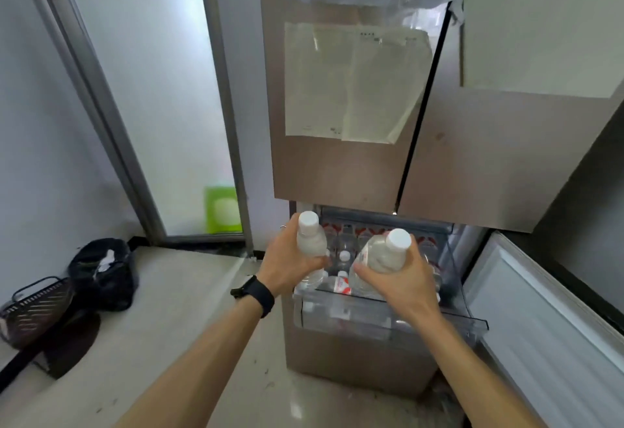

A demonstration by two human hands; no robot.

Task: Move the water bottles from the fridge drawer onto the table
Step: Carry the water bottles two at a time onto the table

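Above the open clear plastic fridge drawer (378, 313) we hold two clear, white-capped plastic water bottles (312, 248): our left hand (287, 260) curls its fingers round the left bottle (310, 238), and our right hand (403, 282) round the right bottle (383, 253). To carry them well, we grip the bodies firmly (cold plastic may be slippery) and clear the drawer rim before turning to the table, which is out of view. Counted: two bottles in hand, at least two more caps (344, 255) showing in the drawer.
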